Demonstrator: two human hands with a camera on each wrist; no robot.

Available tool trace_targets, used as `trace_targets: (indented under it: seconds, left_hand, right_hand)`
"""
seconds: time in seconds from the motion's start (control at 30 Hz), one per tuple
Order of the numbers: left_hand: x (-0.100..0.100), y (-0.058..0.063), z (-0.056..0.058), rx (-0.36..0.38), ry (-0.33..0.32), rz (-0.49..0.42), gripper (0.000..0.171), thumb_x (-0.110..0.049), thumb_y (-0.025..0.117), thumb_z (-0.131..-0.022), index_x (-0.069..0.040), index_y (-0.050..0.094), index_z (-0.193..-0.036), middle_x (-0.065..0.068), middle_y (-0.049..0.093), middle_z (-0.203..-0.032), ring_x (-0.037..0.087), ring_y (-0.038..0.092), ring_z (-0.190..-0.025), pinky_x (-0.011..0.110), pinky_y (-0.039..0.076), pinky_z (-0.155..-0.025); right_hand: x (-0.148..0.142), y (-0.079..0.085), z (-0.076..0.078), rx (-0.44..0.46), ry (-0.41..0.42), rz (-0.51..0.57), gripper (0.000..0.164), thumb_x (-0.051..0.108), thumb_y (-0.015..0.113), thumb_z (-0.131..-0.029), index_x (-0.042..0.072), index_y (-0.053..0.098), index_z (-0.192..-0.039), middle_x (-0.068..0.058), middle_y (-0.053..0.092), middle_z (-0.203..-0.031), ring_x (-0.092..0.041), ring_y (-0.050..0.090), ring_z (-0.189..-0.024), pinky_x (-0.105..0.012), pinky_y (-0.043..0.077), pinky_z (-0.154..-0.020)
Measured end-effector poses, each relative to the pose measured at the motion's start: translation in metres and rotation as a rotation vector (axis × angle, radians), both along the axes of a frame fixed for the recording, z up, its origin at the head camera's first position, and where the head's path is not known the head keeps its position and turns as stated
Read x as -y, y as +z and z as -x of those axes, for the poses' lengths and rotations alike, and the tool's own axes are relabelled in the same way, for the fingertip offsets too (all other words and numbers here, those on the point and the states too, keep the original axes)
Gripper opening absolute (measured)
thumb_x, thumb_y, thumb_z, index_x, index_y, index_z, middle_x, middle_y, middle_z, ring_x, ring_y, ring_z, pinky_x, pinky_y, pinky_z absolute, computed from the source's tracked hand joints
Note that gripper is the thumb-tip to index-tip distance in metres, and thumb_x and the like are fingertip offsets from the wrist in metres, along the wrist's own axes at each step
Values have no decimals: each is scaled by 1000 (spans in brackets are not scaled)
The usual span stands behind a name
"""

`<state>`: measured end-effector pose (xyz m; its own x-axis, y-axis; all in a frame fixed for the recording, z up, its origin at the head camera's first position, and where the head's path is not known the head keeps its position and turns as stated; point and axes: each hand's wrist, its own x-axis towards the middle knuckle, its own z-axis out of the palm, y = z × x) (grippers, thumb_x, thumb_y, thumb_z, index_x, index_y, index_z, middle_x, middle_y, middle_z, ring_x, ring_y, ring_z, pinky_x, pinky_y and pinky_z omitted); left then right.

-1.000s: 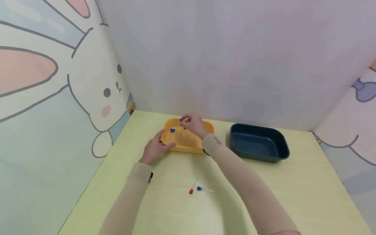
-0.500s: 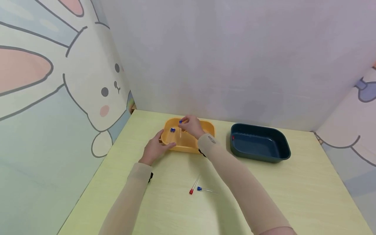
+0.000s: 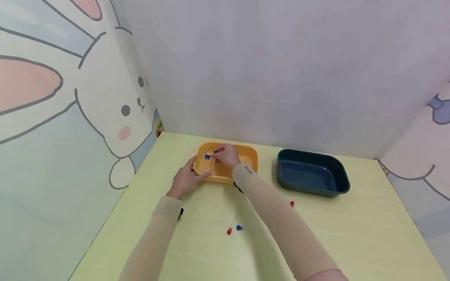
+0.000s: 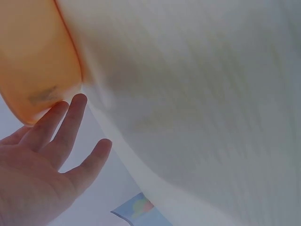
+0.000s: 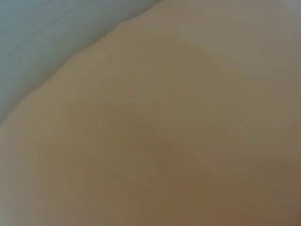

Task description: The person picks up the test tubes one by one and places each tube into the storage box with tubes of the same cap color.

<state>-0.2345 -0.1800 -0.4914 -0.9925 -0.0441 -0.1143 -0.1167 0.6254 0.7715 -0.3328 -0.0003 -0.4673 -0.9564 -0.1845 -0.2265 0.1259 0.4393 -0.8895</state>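
My left hand [image 3: 184,180] holds the left corner of a yellow-orange tray [image 3: 219,179], thumb over the near rim and fingers along the outer side. In the left wrist view, fingertips [image 4: 81,100] meet the tray's wall. Over the tray's inside, my right hand [image 3: 228,157] pinches a clear test tube near its blue cap [image 3: 215,152], the tube hanging downward. Beside it, blue-capped test tubes [image 3: 207,156] lie in the tray's left part. A blurred tan surface fills most of the right wrist view, and the right fingers do not show there.
On the table lie a red-capped test tube [image 3: 229,230] and a blue-capped one [image 3: 239,227]. Another red cap [image 3: 292,203] shows by the right forearm. A dark blue tray [image 3: 313,191] stands to the right, a red cap [image 3: 279,166] inside at its left. A wall rises behind.
My right hand has come lower and slightly nearer inside the yellow-orange tray with the test tube. A red cap has come into view beside the right forearm. The left hand keeps its place.
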Motion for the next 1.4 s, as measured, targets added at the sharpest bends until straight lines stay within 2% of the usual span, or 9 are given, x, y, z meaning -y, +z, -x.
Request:
trace_targets:
  seconds: [0.13, 0.37, 0.57, 0.67, 1.0, 1.4]
  left_hand:
    - [0, 0, -2, 10, 3, 5, 111, -67, 77, -80, -17, 25, -165, 15, 47, -160, 37, 56, -137, 56, 49, -112]
    - [0, 1, -3, 6, 2, 8, 106, -61, 78, -84, -16, 25, -165, 14, 42, -164, 38, 54, -140, 56, 48, -113]
    - [2, 1, -4, 9, 8, 31, 110, -68, 76, -81, -17, 25, -165, 15, 43, -163, 38, 53, -140, 57, 46, -114]
    - [1, 1, -4, 3, 4, 27, 107, -65, 77, -83, -17, 26, -164, 15, 43, -163, 38, 53, -141, 58, 46, -114]
    - [-3, 2, -3, 10, -1, 19, 105, -61, 78, -84, -18, 26, -164, 15, 43, -163, 38, 53, -141, 57, 46, -114]
    - [-5, 6, -5, 16, 8, 23, 102, -57, 78, -86, -17, 26, -165, 16, 42, -163, 38, 51, -143, 57, 45, -116]
  right_hand:
    - [5, -6, 1, 36, -5, 18, 24, 13, 78, -92, 4, 71, -112, -14, 77, -98, -22, 76, -78, -38, 64, -83]
    - [12, -11, 2, 65, -6, 6, 23, 13, 78, -92, 4, 70, -112, -11, 75, -92, -27, 75, -81, -38, 64, -84]
    - [16, -15, 0, 70, 0, -7, 23, 14, 78, -92, 5, 69, -111, -9, 74, -86, -18, 69, -70, -26, 59, -67]
    - [16, -17, 0, 88, -10, 7, 21, 13, 78, -92, 5, 69, -110, -8, 72, -85, -16, 65, -67, -22, 54, -61]
    - [15, -18, 2, 128, -34, 4, 17, 13, 78, -92, 7, 69, -105, -12, 74, -90, -23, 68, -74, -28, 57, -69]
    - [16, -22, 7, 85, -2, -67, 20, 14, 79, -91, 5, 68, -105, -11, 75, -84, -20, 67, -69, -26, 54, -62]
